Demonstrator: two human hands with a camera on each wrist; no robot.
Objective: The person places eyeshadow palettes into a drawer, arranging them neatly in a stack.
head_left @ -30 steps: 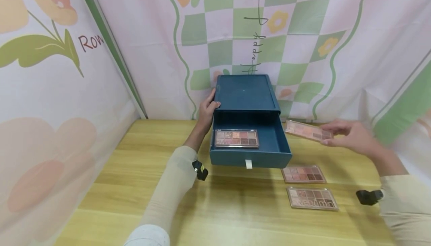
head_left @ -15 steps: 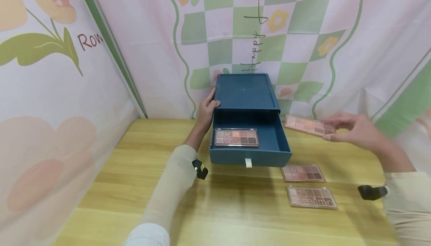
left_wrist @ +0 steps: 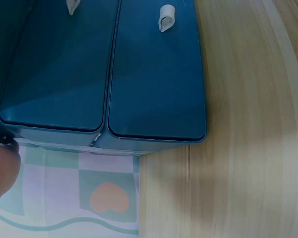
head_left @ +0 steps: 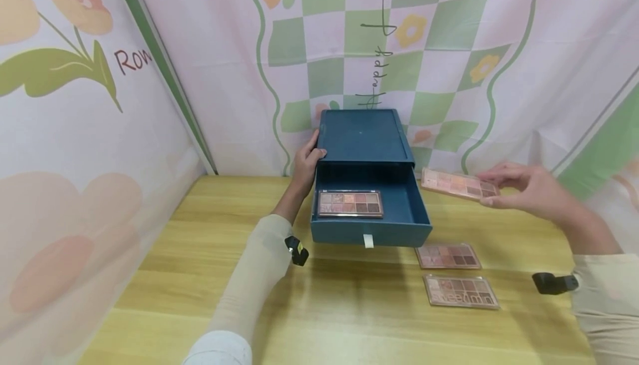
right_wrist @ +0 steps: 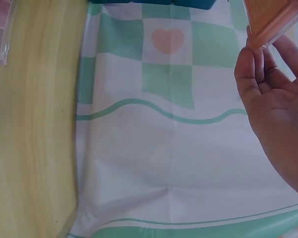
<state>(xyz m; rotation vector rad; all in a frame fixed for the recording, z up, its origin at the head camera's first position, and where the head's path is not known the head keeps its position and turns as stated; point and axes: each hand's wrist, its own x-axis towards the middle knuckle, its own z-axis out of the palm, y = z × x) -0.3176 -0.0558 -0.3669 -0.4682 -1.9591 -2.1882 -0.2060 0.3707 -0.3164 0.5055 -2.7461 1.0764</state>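
Note:
A blue drawer box (head_left: pixel 366 135) stands at the back of the table, its top drawer (head_left: pixel 371 234) pulled out. In that drawer, toward its left side, lies an eyeshadow palette (head_left: pixel 350 204) with a clear lid. My left hand (head_left: pixel 304 168) rests on the left side of the box, with the thumb at its front edge. To the right of the drawer, my right hand (head_left: pixel 519 190) pinches another eyeshadow palette (head_left: pixel 451 183) by its right end, raised above the table. In the right wrist view, the fingers (right_wrist: pixel 246 74) hold the palette's edge (right_wrist: pixel 273 25) from below.
Two more palettes lie on the wooden table, one palette (head_left: pixel 448 255) behind the other palette (head_left: pixel 461 291). Two lower drawer fronts (left_wrist: pixel 156 84) with white pull tabs show in the left wrist view. A patterned curtain (head_left: pixel 239 104) hangs right behind the table.
My right hand has lifted the held palette slightly, and it now sits a little higher and flatter in view. The left hand and the drawer box have stayed in place.

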